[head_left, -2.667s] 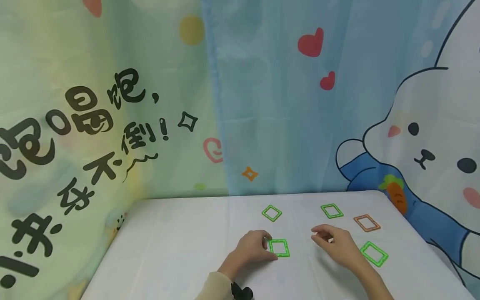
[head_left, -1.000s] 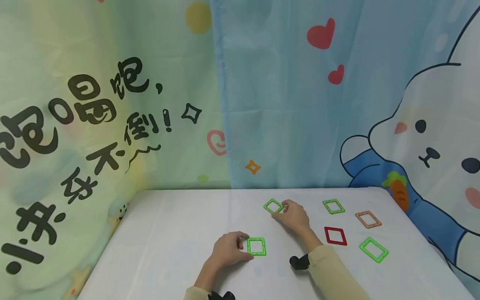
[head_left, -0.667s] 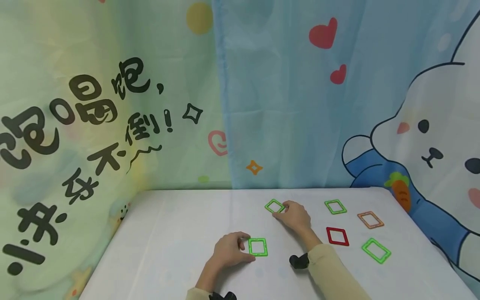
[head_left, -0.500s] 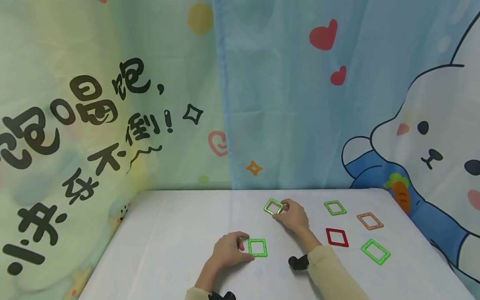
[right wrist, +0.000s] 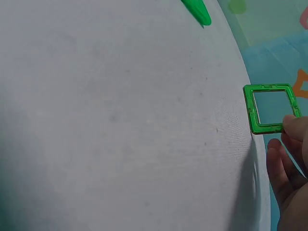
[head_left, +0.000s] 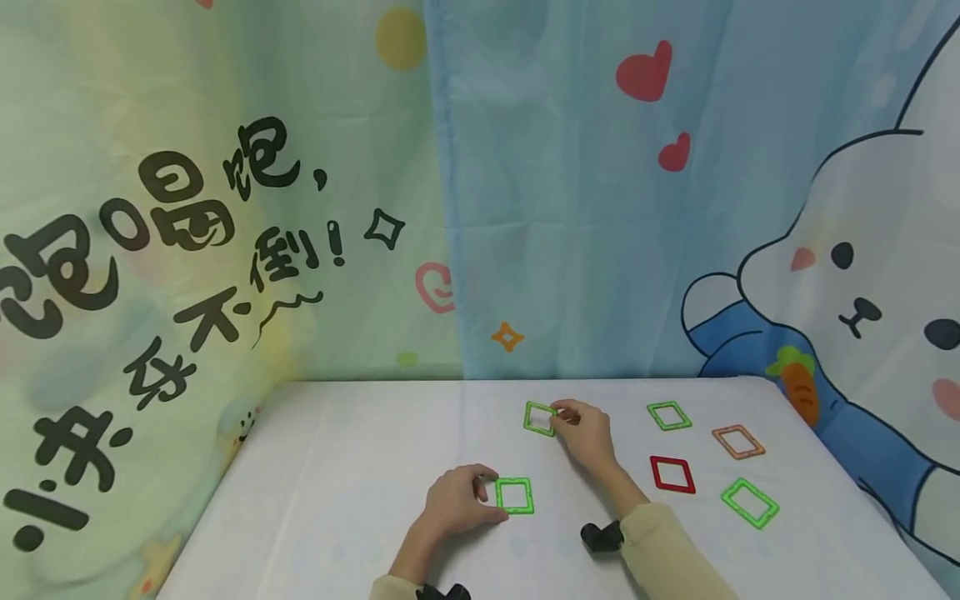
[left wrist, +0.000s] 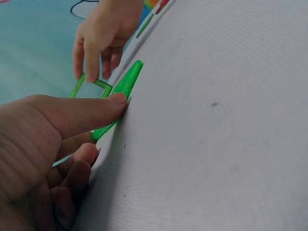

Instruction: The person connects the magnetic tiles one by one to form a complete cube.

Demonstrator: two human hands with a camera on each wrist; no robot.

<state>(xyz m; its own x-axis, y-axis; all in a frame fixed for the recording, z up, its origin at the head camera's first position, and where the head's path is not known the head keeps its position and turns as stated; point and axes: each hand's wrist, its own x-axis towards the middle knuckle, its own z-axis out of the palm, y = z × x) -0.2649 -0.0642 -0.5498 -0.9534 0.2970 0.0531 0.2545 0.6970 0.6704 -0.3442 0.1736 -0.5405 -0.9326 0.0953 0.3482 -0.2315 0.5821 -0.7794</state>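
My left hand (head_left: pixel 459 497) is at the middle front of the table, thumb and finger pinching the left side of a green square magnetic tile (head_left: pixel 514 480). That tile (left wrist: pixel 127 84) lies close along the white surface in the left wrist view. Farther back, my right hand (head_left: pixel 588 437) pinches a second green square magnetic tile (head_left: pixel 527 417) by its right edge. In the right wrist view this tile (right wrist: pixel 250 110) is raised and tilted up, its open window facing the camera. A gap separates the two held tiles in the head view.
On the right of the white table (head_left: pixel 337 467) lie a red square tile (head_left: pixel 669 459), an orange one (head_left: pixel 752 455), a green one at the back (head_left: pixel 677 427) and another green one in front (head_left: pixel 741 513). A printed curtain (head_left: pixel 540 250) hangs behind the table.
My right hand has moved left from above the red tile to the back green tile, gripped it, lifted and turned it. My left hand has shifted its tile left, then stayed still.
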